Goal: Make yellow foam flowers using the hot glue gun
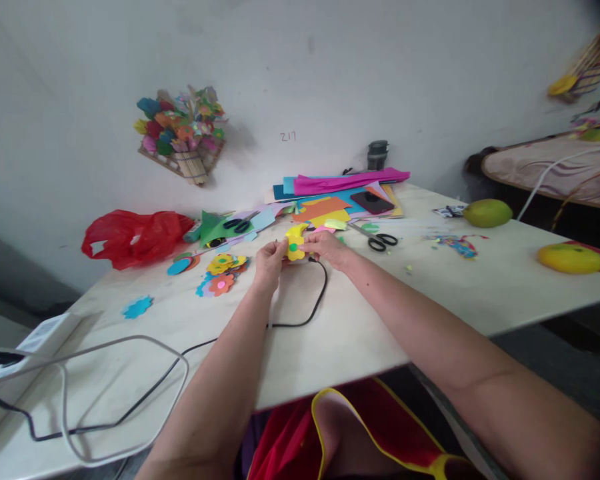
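Note:
A yellow paper flower (295, 243) with a green round centre is held up above the white table (360, 333). My left hand (270, 263) pinches its left edge. From the right, my right hand (326, 247) grips the opposite edge with closed fingers. Several cut paper flowers lie left of my hands, among them a yellow one (223, 263) and an orange one (222, 285) with a pink centre. A blue flower (137, 307) lies farther left. Black-handled scissors (380, 241) rest to the right of my right hand.
A black cable (300, 325) loops below my hands. Behind lie coloured sheets (325, 210), a phone (373, 203) and a second pair of scissors (239, 224). A red plastic bag (135, 237) sits at the left, a green mango (488, 213) and a yellow one (570, 259) at the right.

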Demonstrator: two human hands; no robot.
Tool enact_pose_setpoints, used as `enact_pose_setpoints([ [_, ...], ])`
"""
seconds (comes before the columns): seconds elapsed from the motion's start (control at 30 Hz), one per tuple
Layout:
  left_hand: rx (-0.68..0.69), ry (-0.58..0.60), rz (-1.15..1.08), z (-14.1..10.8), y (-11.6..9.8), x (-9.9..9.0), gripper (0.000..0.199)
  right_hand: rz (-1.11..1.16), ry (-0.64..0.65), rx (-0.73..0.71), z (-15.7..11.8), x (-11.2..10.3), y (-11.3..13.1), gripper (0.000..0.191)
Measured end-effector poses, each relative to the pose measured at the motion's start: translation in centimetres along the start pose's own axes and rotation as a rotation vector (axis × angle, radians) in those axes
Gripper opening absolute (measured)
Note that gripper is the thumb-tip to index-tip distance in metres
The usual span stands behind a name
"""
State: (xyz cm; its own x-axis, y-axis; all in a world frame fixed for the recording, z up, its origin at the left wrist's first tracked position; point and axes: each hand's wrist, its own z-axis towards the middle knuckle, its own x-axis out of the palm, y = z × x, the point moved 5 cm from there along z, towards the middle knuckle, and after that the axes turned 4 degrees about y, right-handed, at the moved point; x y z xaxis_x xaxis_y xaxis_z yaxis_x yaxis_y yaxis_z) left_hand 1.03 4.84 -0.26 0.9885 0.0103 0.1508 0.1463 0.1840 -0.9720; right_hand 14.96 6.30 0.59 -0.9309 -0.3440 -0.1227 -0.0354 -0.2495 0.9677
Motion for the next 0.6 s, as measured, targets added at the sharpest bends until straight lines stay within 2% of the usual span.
enact_pose_setpoints([
  [0.37,0.002,-0.002,0.005,-0.05,-0.03,-0.07,0.042,0.046,-0.003,0.029,-0.15,-0.05,0.11,0.025],
  [0.47,0.005,-0.004,0.001,-0.03,-0.01,-0.07,0.043,0.074,0.005,0.048,-0.13,0.0,-0.03,0.029],
  [0.6,0.011,-0.005,0.012,-0.09,-0.1,0.03,0.045,-0.006,-0.012,0.01,0.0,0.14,-0.15,0.038],
])
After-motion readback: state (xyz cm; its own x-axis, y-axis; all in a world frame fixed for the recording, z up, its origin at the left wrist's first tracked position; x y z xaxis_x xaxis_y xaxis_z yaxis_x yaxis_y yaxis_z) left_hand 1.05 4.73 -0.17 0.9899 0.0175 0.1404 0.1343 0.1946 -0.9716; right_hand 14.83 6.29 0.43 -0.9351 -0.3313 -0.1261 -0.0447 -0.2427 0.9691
